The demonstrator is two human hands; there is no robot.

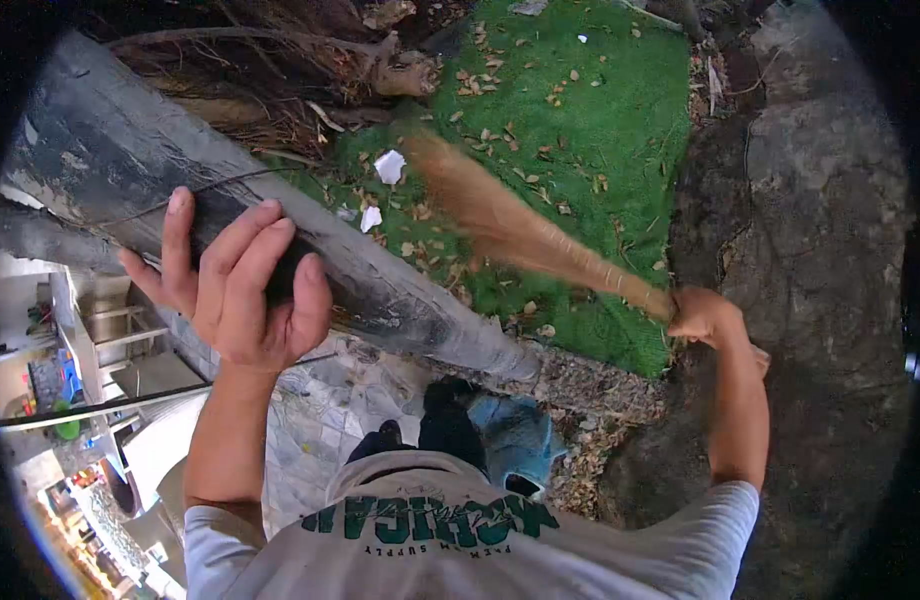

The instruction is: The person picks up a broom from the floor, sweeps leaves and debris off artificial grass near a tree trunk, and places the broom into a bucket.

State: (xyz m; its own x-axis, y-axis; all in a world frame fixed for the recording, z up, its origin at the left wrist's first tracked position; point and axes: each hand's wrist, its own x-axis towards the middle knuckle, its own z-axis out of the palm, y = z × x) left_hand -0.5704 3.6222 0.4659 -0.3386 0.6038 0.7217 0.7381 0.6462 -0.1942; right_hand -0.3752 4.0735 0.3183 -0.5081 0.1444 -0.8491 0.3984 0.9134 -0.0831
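Note:
My right hand (702, 315) is wrapped around the handle end of a straw hand broom (550, 240). The bristle end of the broom is smeared by motion and reaches over a strip of green artificial turf (620, 130). Dry leaves lie scattered on the turf, along with a white scrap (389, 167) and a second white scrap (371, 218) near the bristles. On the other side, my left hand (245, 285) is open with fingers spread, over a thick grey trunk or beam (400, 270). Whether its fingertips press on that surface, I cannot tell.
Tangled roots and branches (380, 65) border the turf at the top left. Dark rough rock or ground (820, 220) runs along the right. A blue bag or sheet (515, 435) lies near my feet, beside leaf litter (590, 460). Shelves and household items (70, 385) stand lower left.

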